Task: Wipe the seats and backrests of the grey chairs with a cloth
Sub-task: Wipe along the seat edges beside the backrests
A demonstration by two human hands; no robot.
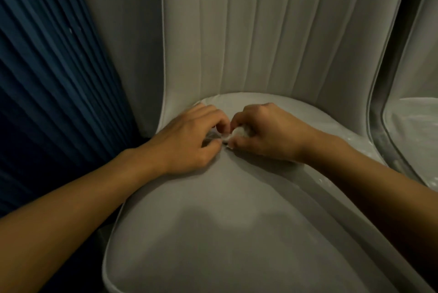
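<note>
Both your hands rest on the seat (225,221) of the grey chair (180,60), far back, close to where the cushion meets the backrest (260,32). Your right hand (263,131) is curled around a small white cloth (238,132), bunched into a wad. Only a pale lump of it shows between your thumb and your bent fingers. Your left hand (189,136) lies just beside it, knuckles up and fingers curled in. Its thumb and forefinger pinch the near edge of that same cloth, so the two hands meet fingertip to fingertip over the wad. Both wrists and the heels of both palms press down on the cushion, and your forearms reach in from the lower corners of the view.

The backrest stands upright behind your hands. It is padded in vertical channels that kink into a chevron partway up, with light piping running down its left edge. The same piping rims the seat.

To the left, a dark blue pleated curtain (47,79) hangs just beside the chair. To the right, a second chair (414,115) in the same grey stands close alongside. Its seat looks glossy, with pale flecks on the surface; you cannot tell what they are.
</note>
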